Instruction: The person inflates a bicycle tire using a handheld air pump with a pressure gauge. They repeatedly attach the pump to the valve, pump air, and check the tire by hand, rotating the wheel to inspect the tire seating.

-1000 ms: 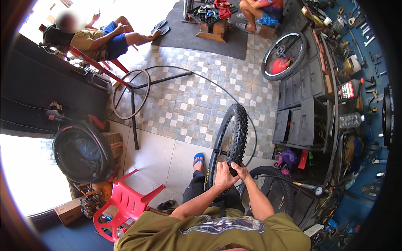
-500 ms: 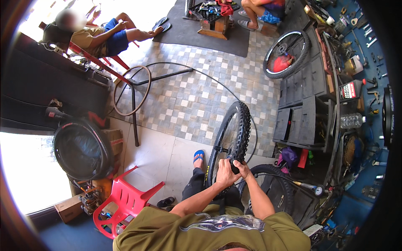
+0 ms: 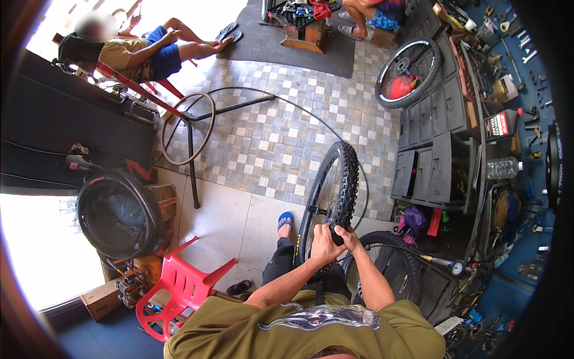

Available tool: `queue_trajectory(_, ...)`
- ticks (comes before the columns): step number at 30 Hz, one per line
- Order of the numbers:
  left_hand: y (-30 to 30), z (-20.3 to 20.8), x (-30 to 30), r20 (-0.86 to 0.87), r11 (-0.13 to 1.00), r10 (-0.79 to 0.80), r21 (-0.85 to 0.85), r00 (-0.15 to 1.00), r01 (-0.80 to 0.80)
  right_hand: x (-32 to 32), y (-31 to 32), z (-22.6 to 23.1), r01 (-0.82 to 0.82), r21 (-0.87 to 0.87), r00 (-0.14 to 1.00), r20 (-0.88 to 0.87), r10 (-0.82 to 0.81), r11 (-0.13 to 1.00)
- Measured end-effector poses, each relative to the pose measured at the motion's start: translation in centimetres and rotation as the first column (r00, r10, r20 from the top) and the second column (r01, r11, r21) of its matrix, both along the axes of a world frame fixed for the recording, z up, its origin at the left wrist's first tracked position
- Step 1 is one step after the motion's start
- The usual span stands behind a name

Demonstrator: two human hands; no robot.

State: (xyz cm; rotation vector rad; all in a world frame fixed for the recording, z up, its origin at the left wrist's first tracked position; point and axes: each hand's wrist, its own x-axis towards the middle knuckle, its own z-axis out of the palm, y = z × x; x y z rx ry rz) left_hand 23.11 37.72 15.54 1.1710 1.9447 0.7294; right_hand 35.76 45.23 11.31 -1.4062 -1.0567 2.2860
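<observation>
A bicycle wheel (image 3: 345,179) with a black knobby tyre stands upright in front of me, between my legs. Both hands are at its near part, close together. My left hand (image 3: 324,244) is closed on the tyre and rim from the left side. From the right, my right hand (image 3: 348,238) grips the same tyre, its thumb over the tread. The undersides of both hands and the lowest part of the wheel are hidden.
Another wheel (image 3: 411,263) lies at my right, beside a pressure gauge (image 3: 457,268) on a hose. A red plastic chair (image 3: 185,281) stands at left. Dark drawers (image 3: 439,167) line the right. A metal stand (image 3: 191,143) is ahead; two people sit farther off.
Both hands stay on the tyre and have barely moved. The right thumb lies slightly flatter over the tread. The whole view has shifted a little.
</observation>
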Motion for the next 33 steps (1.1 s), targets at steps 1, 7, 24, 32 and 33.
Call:
queue_trajectory(1, 0.0, 0.0, 0.0, 0.007, 1.0, 0.0, -0.006, 1.0, 0.0, 0.1, 0.0, 0.0, 0.0, 0.006, 1.0, 0.003, 0.0, 1.0)
queue_trajectory(7, 0.0, -0.4, 0.1, -0.003, 0.999, 0.019, 0.027, 1.0, -0.018, -0.1, 0.0, 0.0, -0.005, 0.013, 1.0, 0.002, 0.005, 1.0)
queue_trajectory(24, 0.3, -1.0, 0.1, -0.006, 0.999, 0.019, 0.038, 1.0, -0.018, -0.1, 0.4, -0.6, 0.004, 0.04, 1.0, 0.026, -0.005, 0.999)
queue_trajectory(32, 0.4, -0.7, 0.0, -0.005, 0.999, 0.009, 0.04, 1.0, -0.009, -0.3, 0.5, 0.0, -0.007, 0.038, 1.0, 0.028, 0.006, 0.999)
queue_trajectory(33, 0.4, -0.7, 0.0, -0.01, 0.999, 0.01, 0.041, 1.0, -0.01, -0.4, 0.5, 0.0, -0.009, 0.039, 1.0, 0.026, 0.008, 0.999)
